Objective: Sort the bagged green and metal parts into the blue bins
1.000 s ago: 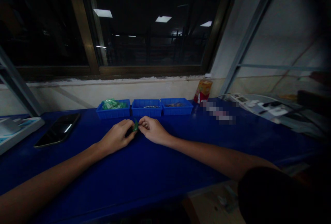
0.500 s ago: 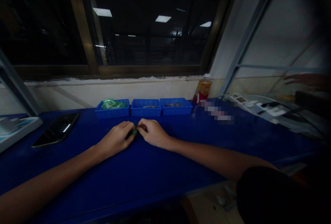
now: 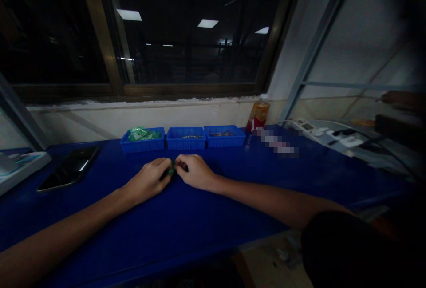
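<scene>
Green crinkled film piece (image 3: pixel 171 170), one, small, apparently plastic: held at the tips of the left hand (image 3: pixel 149 180), pinched between thumb and forefinger, over the blue bench (image 3: pixel 186 230).

Position: in the narrow gap between two bare hands, directly left of the fingertips of the right hand (image 3: pixel 197 173) and just beside them; whether these touch it, I cannot tell from where I stand. Long axis: mostly covered by fingers, direction not readable. Nearer hand: the left, which has it. Right hand: curled, thumb and forefinger turned toward the piece; whether the tips are pressed together on anything, I cannot tell.

Bins, three, in a row beyond the hands:
- Left blue bin (image 3: pixel 143 147), one, heaped with green film (image 3: pixel 142 134), pieces too tangled to count.
- Middle blue bin (image 3: pixel 185 144), one, with silvery slender parts (image 3: pixel 192 137), number unclear.
- Right blue bin (image 3: pixel 226 141), one, with thin parts (image 3: pixel 221 134), number unclear.

Also present:
- Bottle (image 3: pixel 259 114), one, white cap, amber contents, near the wall.
- Smartphone (image 3: pixel 66 170), one, lying flat, screen dark apart from a reflection.
- White power strip (image 3: pixel 31 166), one, at the left edge.
- Another person's hand (image 3: pixel 397 99), one, dim, far right, well apart.
</scene>
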`<action>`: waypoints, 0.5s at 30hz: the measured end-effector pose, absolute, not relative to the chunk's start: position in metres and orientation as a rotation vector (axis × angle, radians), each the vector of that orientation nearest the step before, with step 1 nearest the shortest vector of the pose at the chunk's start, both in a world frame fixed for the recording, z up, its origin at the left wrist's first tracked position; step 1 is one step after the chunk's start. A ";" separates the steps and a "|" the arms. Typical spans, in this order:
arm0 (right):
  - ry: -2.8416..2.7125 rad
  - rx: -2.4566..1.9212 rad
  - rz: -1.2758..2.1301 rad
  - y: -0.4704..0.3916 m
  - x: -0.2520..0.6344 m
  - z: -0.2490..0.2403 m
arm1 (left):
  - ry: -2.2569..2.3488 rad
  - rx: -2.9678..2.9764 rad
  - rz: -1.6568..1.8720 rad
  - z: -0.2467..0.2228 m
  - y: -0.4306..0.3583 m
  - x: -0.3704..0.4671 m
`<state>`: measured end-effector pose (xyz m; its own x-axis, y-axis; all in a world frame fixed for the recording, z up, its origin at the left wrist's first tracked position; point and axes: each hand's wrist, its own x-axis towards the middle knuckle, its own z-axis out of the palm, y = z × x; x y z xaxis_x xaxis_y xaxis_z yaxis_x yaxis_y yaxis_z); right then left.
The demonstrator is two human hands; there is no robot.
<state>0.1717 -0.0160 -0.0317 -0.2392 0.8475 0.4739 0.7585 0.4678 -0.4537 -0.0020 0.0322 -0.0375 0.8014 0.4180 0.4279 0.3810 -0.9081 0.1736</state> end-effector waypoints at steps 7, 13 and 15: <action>-2.089 -1.282 0.162 -0.016 0.172 -0.032 | 0.620 2.919 0.692 -0.035 0.030 -0.001; -2.080 -1.274 0.221 -0.015 0.172 -0.030 | 0.631 2.893 0.681 -0.035 0.030 -0.002; -2.062 -1.289 0.246 -0.013 0.172 -0.030 | 0.633 2.875 0.683 -0.035 0.030 -0.002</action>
